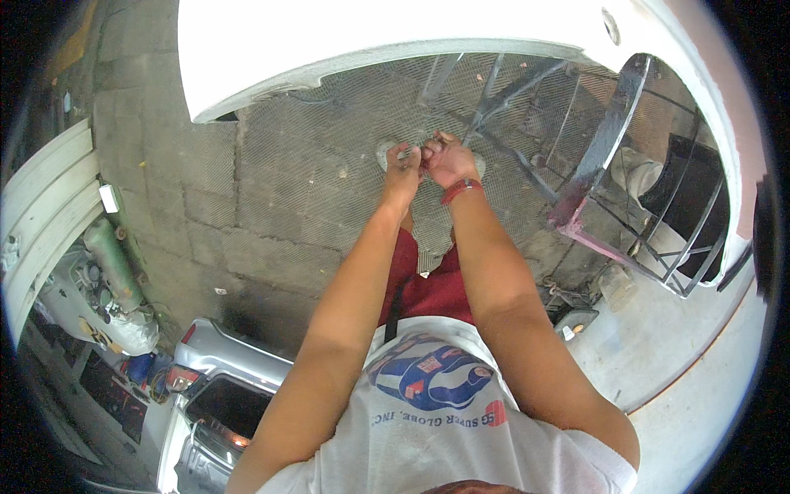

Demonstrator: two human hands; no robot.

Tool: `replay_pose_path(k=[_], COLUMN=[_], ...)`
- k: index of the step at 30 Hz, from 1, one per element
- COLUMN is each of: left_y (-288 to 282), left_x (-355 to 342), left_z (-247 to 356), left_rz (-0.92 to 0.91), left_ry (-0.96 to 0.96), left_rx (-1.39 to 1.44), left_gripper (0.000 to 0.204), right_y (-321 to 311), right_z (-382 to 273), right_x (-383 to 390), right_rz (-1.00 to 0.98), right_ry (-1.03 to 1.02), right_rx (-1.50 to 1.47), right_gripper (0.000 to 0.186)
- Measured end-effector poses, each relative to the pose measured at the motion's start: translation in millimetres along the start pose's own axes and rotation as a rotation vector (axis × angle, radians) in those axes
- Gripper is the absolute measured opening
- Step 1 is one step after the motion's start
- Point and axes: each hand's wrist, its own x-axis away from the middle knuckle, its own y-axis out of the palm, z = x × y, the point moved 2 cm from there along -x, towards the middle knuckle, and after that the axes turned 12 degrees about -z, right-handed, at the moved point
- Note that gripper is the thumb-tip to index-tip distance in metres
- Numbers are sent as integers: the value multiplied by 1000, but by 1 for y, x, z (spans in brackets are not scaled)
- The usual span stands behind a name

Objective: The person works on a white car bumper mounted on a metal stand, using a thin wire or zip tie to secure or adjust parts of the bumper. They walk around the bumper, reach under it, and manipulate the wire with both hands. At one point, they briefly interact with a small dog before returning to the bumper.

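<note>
My left hand [401,169] and my right hand [448,160] meet out in front of my body, fingers curled and close together over the paving. Whatever is between my fingertips, if anything, is too small to make out. A red band circles my right wrist. Beyond my hands hangs a large white curved panel [387,20], supported at the right by a dark metal stand [601,148] with pink-stained parts.
Textured paving [280,181] lies below me. At the left are a pale slatted shutter [49,198] and a green cylinder [122,272]. A silver car [210,350] stands at the lower left. A pale surface [675,346] with a rusty edge runs along the right.
</note>
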Motion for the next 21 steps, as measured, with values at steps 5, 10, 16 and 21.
replay_pose_path(k=[5, 10, 16, 21], left_y=[2, 21, 40, 43], left_x=[-16, -12, -4, -25], left_z=[-14, 7, 35, 25], left_rz=[175, 206, 119, 50], left_ry=[38, 36, -99, -12], left_rx=[-163, -131, 86, 420], left_gripper=[61, 63, 47, 34], right_y=[57, 79, 53, 43], right_z=[15, 17, 1, 3], right_x=[17, 18, 12, 10], right_rz=[70, 178, 329, 461], right_ry=[-45, 5, 62, -150], right_rx=[70, 299, 742, 737], right_gripper=[17, 25, 29, 38])
